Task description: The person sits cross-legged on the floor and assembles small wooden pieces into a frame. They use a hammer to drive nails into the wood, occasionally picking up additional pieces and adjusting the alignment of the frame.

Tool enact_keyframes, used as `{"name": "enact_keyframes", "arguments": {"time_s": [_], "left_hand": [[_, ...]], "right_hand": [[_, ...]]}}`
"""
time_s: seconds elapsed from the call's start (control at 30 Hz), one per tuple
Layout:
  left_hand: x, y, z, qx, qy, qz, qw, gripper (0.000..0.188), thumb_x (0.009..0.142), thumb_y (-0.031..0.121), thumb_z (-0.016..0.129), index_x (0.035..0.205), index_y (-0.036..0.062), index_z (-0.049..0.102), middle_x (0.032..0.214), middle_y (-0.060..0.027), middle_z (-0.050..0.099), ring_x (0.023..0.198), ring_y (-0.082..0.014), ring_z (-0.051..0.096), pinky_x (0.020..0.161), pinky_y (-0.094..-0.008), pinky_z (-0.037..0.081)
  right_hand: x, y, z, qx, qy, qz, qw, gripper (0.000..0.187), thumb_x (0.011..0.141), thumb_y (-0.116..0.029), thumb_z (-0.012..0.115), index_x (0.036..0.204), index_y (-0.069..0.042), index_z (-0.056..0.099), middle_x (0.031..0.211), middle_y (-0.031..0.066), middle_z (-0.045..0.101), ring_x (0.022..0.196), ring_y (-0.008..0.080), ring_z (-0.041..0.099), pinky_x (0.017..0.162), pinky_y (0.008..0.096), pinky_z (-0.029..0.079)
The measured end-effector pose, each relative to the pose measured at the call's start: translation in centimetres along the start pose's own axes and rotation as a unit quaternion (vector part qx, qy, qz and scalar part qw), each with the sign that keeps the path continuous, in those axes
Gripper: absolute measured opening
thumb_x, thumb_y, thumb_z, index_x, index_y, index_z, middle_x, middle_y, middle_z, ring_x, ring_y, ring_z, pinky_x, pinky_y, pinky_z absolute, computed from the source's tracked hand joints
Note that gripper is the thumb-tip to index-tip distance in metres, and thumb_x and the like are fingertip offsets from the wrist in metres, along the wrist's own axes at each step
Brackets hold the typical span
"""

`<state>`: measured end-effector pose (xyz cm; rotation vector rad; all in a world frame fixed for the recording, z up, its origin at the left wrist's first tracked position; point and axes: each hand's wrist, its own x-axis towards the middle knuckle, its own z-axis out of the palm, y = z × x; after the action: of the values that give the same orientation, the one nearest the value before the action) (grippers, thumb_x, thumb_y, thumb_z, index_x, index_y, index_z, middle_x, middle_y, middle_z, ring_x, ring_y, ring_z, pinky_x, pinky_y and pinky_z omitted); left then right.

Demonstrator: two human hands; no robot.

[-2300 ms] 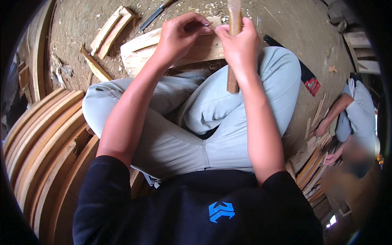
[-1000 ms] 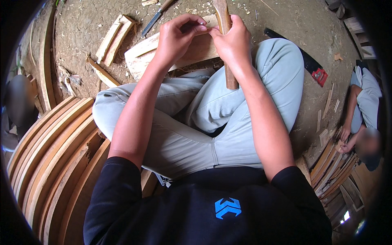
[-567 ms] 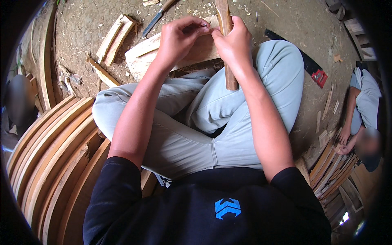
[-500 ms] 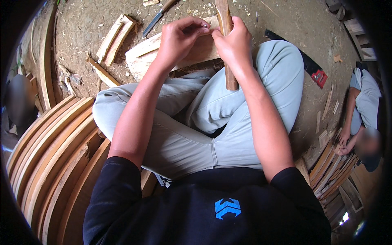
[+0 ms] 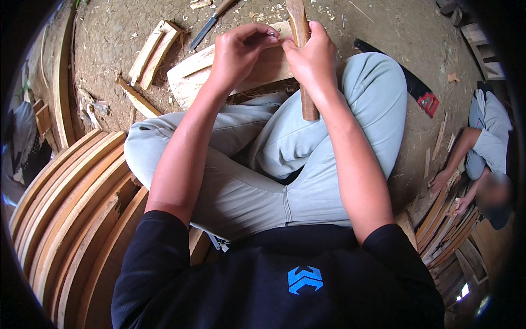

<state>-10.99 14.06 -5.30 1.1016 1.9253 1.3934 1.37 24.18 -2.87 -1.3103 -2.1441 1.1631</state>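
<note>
My left hand (image 5: 238, 57) is closed in a pinch, with a small shiny metal piece (image 5: 272, 34) showing at its fingertips. Most of that piece is hidden, so its kind is unclear. My right hand (image 5: 315, 60) is closed on a wooden tool handle (image 5: 310, 104), which stands nearly lengthwise and runs past the upper edge. The tool's far end is out of view. Thumb and fingertips of the right hand come close to the left fingertips. Beneath both hands lies a pale, thick wooden block (image 5: 189, 82), in front of my crossed legs.
Curved wooden pieces (image 5: 71, 186) are stacked at my left. A knife (image 5: 204, 32) lies beyond the block, near a short curved piece (image 5: 156, 52). To the right is a saw (image 5: 413, 85) with a red handle. A person (image 5: 490, 137) sits farther right beside wooden strips (image 5: 438, 219).
My hands stay almost still, shifting only slightly. At the right, the other person's hands have moved apart. The person at the far left has shifted.
</note>
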Motion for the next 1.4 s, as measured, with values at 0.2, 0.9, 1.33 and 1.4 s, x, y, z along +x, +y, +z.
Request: {"name": "enact_keyframes", "arguments": {"time_s": [0.2,0.9,1.33,1.4], "left_hand": [[0.0,-0.1,0.1,0.001,-0.003,0.001,1.000,0.010,0.090,0.004,0.073,0.098,-0.0015,0.073,0.096,-0.0069,0.077,0.092,-0.0114,0.071,0.087,-0.0271,0.055],[0.2,-0.8,-0.5,0.020,0.017,0.088,0.996,0.015,0.085,0.012,0.078,0.096,0.0026,0.076,0.094,-0.0106,0.075,0.089,-0.0198,0.072,0.079,-0.0320,0.056],[0.2,-1.0,-0.7,-0.031,0.004,0.078,0.996,0.020,0.083,0.017,0.080,0.094,0.0008,0.075,0.089,-0.0152,0.072,0.080,-0.0244,0.070,0.073,-0.0355,0.054],[0.3,-1.0,-0.7,-0.020,0.010,0.078,0.997,0.020,0.082,0.017,0.081,0.093,0.0012,0.075,0.087,-0.0154,0.072,0.079,-0.0250,0.070,0.072,-0.0358,0.054]], "right_hand": [[0.0,0.4,0.2,0.000,0.004,-0.010,1.000,0.035,0.081,-0.013,0.071,0.108,0.005,0.058,0.096,0.0285,0.069,0.094,0.0464,0.068,0.084,0.0492,0.054],[-8.3,-3.6,-12.3,0.160,-0.127,0.101,0.974,0.020,0.102,-0.023,0.061,0.111,-0.006,0.054,0.079,0.0037,0.060,0.053,0.0056,0.056,0.043,0.0210,0.045],[-9.6,-3.5,-9.0,-0.164,-0.071,-0.147,0.973,0.044,0.104,-0.028,0.054,0.130,0.006,0.049,0.107,0.0345,0.065,0.101,0.0521,0.062,0.081,0.0530,0.051],[-9.6,-2.9,-8.5,-0.177,-0.067,-0.143,0.971,0.046,0.104,-0.028,0.054,0.133,0.008,0.049,0.110,0.0358,0.064,0.103,0.0521,0.062,0.083,0.0527,0.051]]}}
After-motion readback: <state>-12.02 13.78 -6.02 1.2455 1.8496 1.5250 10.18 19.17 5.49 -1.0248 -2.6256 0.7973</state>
